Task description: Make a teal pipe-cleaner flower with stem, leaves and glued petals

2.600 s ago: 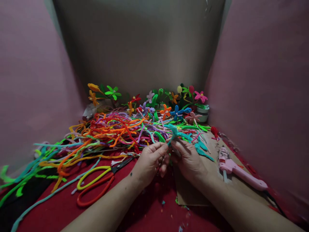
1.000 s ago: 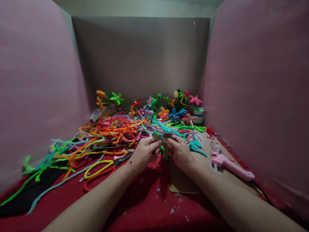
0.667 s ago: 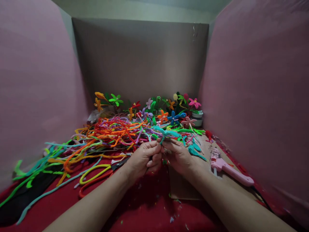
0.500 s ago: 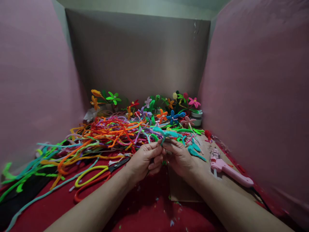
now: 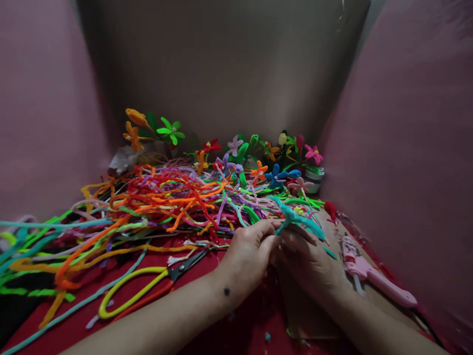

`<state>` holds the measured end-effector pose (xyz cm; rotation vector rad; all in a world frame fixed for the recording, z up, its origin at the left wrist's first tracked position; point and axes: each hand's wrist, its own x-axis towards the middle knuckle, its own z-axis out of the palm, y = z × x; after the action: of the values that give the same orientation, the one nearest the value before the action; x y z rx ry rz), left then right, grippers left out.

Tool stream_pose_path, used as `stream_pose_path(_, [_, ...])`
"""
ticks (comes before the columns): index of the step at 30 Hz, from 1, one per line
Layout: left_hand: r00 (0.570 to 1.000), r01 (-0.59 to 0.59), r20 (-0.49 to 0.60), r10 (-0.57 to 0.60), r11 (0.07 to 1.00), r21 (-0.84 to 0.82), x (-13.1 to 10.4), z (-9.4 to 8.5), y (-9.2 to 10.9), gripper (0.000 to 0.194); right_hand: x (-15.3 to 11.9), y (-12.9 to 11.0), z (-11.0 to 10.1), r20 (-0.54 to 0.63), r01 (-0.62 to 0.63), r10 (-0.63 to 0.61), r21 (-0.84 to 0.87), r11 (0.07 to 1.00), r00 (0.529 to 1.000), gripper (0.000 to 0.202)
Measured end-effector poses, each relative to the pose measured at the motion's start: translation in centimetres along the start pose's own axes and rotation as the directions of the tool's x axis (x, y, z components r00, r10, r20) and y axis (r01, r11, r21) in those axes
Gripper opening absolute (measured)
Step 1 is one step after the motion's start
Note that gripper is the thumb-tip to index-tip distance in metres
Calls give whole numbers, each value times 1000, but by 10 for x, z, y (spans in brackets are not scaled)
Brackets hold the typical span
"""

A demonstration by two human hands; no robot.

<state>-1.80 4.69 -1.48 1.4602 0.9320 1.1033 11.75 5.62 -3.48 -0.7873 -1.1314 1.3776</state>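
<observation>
Left hand [image 5: 246,259] and right hand [image 5: 314,266] pinching turquoise fuzzy piece [image 5: 291,215]; scissors [image 5: 182,269] lying leftward, pink glue gun [image 5: 384,286] lying rightward.

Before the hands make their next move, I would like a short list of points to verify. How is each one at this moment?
1. Turquoise piece held by left hand and right hand: ok, fingers of both are closed on it.
2. Lower end of the piece visible: not ok, the hands cover it.
3. Left forearm free of the scissors: cannot tell, it hides part of the red handle.
4. Glue gun lying on the cardboard: ok.
5. Glue gun hot or cold: cannot tell.
6. Red cloth free of scraps: not ok, small bits lie there.
</observation>
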Motion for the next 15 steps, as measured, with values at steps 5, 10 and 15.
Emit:
stream_pose_path(5, [989, 142, 48, -138, 983, -114, 6, -3, 0, 16, 2, -6, 7, -18, -9, 10, 47, 999, 1000, 1])
stream_pose_path(10, [981, 193, 38, -189, 967, -164, 11, -2, 1, 22, 3, -6, 9, 60, -57, 48, 163, 985, 997, 11])
stream_pose_path(15, [989, 130, -41, -139, 977, -168, 10, 4, 6, 28, 7, -3, 4, 132, -24, -5, 223, 975, 991, 6])
